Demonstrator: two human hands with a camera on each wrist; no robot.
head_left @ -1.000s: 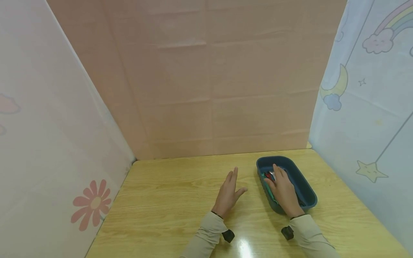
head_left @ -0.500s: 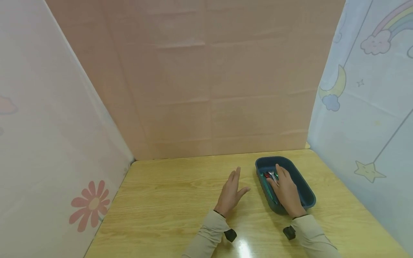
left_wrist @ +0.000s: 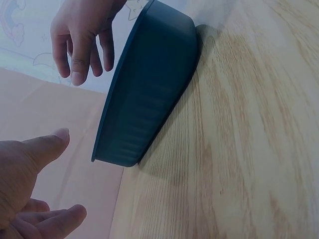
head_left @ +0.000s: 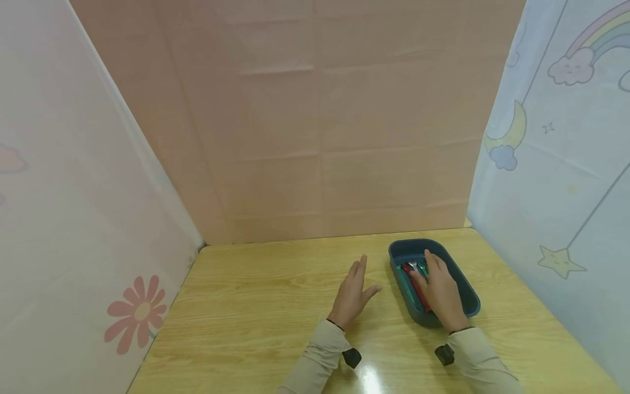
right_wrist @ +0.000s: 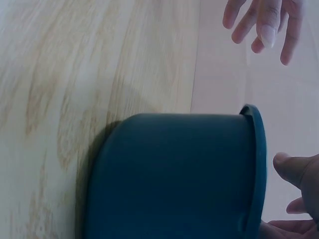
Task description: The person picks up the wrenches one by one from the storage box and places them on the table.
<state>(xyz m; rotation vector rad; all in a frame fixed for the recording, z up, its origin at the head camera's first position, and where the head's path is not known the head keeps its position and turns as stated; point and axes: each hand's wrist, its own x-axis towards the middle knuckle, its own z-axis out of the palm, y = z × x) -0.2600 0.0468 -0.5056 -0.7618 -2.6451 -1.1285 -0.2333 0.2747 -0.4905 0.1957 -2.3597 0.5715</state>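
A dark blue oblong bin [head_left: 414, 242] stands on the wooden table [head_left: 256, 306] at the right. In it lie a red-handled utensil [head_left: 419, 290], a green one [head_left: 406, 280] and silver utensil heads [head_left: 417, 266]. My right hand [head_left: 441, 290] reaches into the bin over the utensils. In the left wrist view its fingers [left_wrist: 75, 47] hang loosely above the bin [left_wrist: 149, 94] and hold nothing. My left hand [head_left: 354, 294] lies flat with spread fingers on the table just left of the bin. The right wrist view shows the bin's outer wall [right_wrist: 174, 174] and the left hand [right_wrist: 264, 22] beyond it.
Pink paper walls [head_left: 315, 120] close the back and left, and a pale blue printed sheet [head_left: 556, 164] closes the right. Bare wooden table stretches to the left of my left hand. A glare spot [head_left: 371, 377] lies near the front edge.
My right hand has shifted slightly right inside the bin, so more of the red and green handles shows. My left hand slid a little forward, then stayed.
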